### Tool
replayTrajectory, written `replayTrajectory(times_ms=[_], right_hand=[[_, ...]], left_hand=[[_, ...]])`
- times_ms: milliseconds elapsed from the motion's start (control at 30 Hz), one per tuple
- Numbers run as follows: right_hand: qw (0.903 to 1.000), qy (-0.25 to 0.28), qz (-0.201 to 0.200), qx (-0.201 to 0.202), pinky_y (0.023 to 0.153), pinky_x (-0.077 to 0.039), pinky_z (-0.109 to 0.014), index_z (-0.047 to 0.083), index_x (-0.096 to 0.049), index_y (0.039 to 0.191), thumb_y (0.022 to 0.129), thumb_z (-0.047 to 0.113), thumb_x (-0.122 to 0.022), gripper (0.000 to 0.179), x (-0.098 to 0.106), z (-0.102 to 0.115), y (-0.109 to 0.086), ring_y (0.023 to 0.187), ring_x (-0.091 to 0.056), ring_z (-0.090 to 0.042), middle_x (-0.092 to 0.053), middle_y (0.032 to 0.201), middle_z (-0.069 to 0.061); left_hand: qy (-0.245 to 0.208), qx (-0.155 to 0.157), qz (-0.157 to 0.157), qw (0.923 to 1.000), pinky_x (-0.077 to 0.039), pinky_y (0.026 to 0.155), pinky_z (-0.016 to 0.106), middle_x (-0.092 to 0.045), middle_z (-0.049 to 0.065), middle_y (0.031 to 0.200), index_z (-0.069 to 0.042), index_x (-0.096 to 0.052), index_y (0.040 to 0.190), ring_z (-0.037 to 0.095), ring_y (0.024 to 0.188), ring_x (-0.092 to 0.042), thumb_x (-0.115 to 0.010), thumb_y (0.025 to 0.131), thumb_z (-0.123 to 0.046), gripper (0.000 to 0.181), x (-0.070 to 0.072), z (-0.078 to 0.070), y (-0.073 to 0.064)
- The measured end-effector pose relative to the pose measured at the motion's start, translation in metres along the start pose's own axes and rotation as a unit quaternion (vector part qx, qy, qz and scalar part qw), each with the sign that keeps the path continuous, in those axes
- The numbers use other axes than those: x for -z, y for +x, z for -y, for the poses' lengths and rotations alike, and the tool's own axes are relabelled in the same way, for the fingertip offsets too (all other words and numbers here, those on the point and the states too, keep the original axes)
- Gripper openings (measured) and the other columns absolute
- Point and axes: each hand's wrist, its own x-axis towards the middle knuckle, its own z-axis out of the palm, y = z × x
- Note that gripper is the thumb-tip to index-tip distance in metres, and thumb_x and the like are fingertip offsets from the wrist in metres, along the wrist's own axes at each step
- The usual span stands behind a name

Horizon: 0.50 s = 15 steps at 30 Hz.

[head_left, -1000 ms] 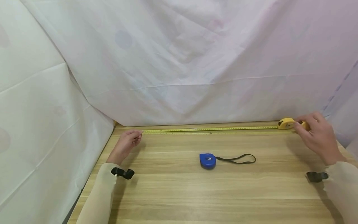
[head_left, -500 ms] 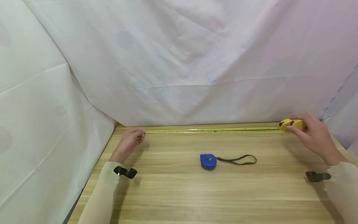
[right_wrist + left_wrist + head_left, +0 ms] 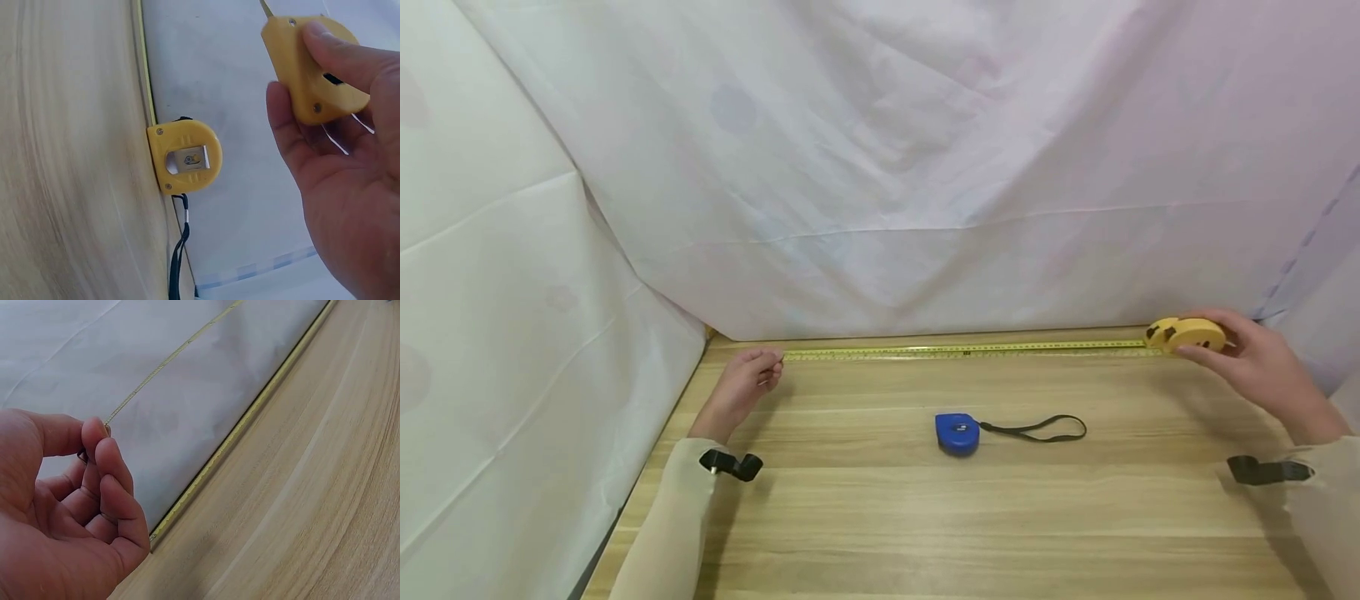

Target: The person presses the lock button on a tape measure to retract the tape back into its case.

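My left hand [image 3: 741, 383] pinches the end of a thin yellow measuring blade [image 3: 175, 355] between thumb and fingertips, at the table's back left. Far to the right, my right hand [image 3: 1262, 362] grips a yellow tape measure [image 3: 331, 69] with its thumb across the case. The drawn-out blade spans the gap between both hands, raised off the table. A second yellow tape measure [image 3: 187, 159] stands on edge along the table's back, partly behind the held one in the head view. Its blade [image 3: 231, 437] also lies extended, along the back edge.
A blue tape measure [image 3: 957, 434] with a black wrist strap [image 3: 1037, 429] lies mid-table. White cloth [image 3: 887, 167] hangs behind the wooden table [image 3: 925, 525] and along its left side. Another black strap [image 3: 178, 256] trails from the standing tape measure.
My right hand has shifted slightly left and turned the held tape measure, so its case shows more and overlaps the second one. The left hand stays nearly in place, pinching the blade end.
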Motion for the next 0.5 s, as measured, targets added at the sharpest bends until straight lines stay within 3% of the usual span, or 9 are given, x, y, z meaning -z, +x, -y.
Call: replayTrajectory(times_ms=[267, 500], right_hand=[[0.9983, 0.014, 0.01, -0.056, 0.069, -0.052, -0.011, -0.004, -0.057, 0.148, 0.106, 0.016, -0.078, 0.051, -0.003, 0.008, 0.0, 0.093, -0.056, 0.019, -0.055, 0.115, 0.029], [0.9972, 0.073, 0.0, -0.017, 0.069, -0.054, -0.013, -0.004, -0.065, 0.133, 0.099, -0.002, -0.082, 0.038, -0.01, 0.015, 0.005, 0.089, -0.066, 0.004, -0.068, 0.108, 0.021]], left_hand=[[-0.018, -0.001, 0.004, 0.9998, -0.054, 0.078, 0.023, -0.068, 0.0, 0.09, -0.005, -0.072, 0.101, 0.008, 0.082, -0.062, -0.056, 0.115, -0.008, 0.021, -0.002, 0.002, 0.0], [-0.015, 0.008, 0.01, 0.9998, -0.054, 0.079, 0.023, -0.068, 0.0, 0.091, -0.007, -0.072, 0.1, 0.008, 0.083, -0.062, -0.057, 0.115, -0.009, 0.022, -0.013, 0.0, 0.002]])
